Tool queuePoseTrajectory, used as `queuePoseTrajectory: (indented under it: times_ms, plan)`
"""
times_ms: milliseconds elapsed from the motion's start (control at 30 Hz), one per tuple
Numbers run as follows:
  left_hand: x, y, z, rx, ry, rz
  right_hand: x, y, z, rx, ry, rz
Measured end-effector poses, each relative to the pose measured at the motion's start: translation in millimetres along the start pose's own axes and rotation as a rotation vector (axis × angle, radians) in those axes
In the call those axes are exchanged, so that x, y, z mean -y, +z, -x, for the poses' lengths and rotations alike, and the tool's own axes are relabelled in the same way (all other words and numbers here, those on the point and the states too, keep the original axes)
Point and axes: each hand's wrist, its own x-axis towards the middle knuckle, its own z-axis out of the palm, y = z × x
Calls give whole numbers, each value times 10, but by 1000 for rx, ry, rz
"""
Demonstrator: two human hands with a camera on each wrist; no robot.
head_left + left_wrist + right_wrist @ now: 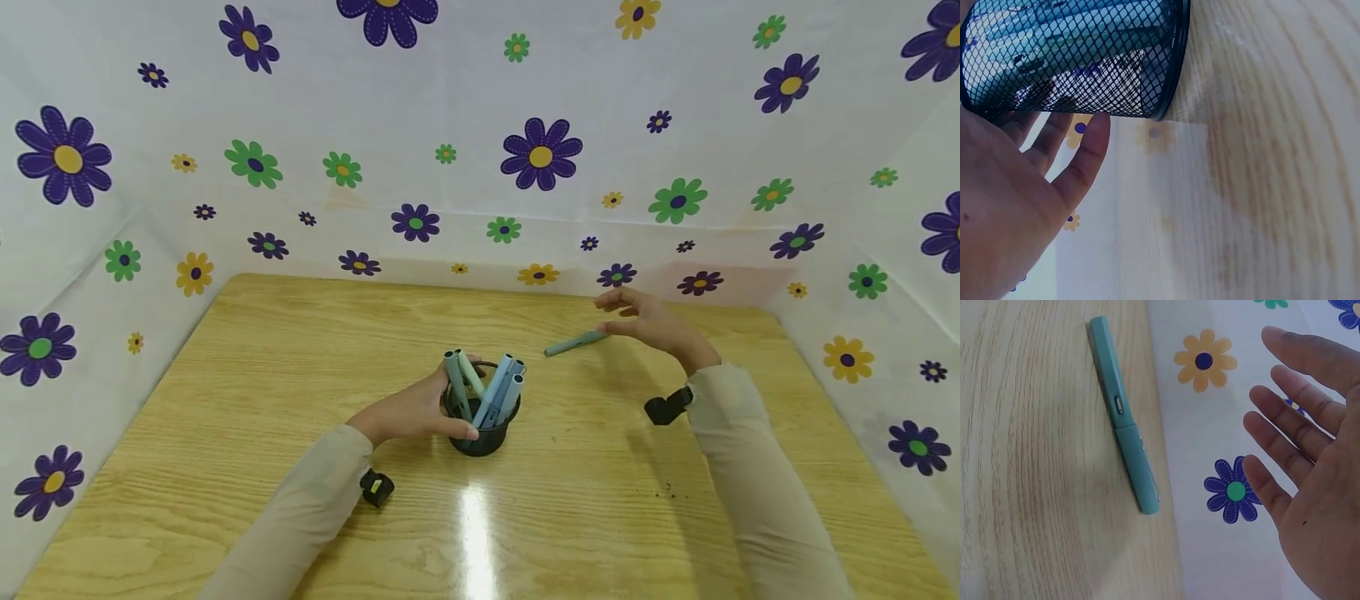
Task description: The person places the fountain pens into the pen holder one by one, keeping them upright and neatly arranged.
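A black mesh pen holder (480, 442) stands upright on the table, with several blue and green pens (495, 392) leaning in it. My left hand (416, 408) grips the holder from its left side, thumb across the front and fingers behind. In the left wrist view the fingers (1088, 162) lie along the mesh. A teal pen (1124, 419) with a clip lies on the wood farther back and to the right. Over its right end hovers my right hand (648, 321), fingers loosely bent and apart from it; in the right wrist view the palm (1322, 512) holds nothing.
The wooden table (262, 358) is enclosed at the back and sides by a white flower-print cloth (450, 100). The back edge runs close behind the right hand. A few dark specks (667, 492) lie on the table at the right.
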Motion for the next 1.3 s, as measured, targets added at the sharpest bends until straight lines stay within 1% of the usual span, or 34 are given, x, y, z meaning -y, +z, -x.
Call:
queuePoseTrajectory:
  times_ms: [233, 433, 567, 700, 867, 967, 1100, 1300]
  plan:
    - [10, -3, -13, 1, 15, -10, -115, 3, -59, -4, 59, -5]
    - [8, -7, -15, 1, 13, -5, -191, 23, -111, 5, 110, -10]
    - [7, -14, -15, 2, 12, 2, -267, 67, -149, 5, 120, 7]
    - [14, -18, -10, 1, 9, 0, -343, 129, -174, 17, 136, -1]
    - [21, -12, -8, 6, 10, 6, -424, 173, -169, 30, 187, -5]
    - [29, -12, -11, 7, 12, 5, -460, 187, -172, 33, 193, -12]
    - [28, -20, -1, 6, 14, 6, -484, 218, -203, 35, 178, -10]
    - [42, -19, -13, 4, 9, 13, -548, 248, -250, 34, 146, 33]
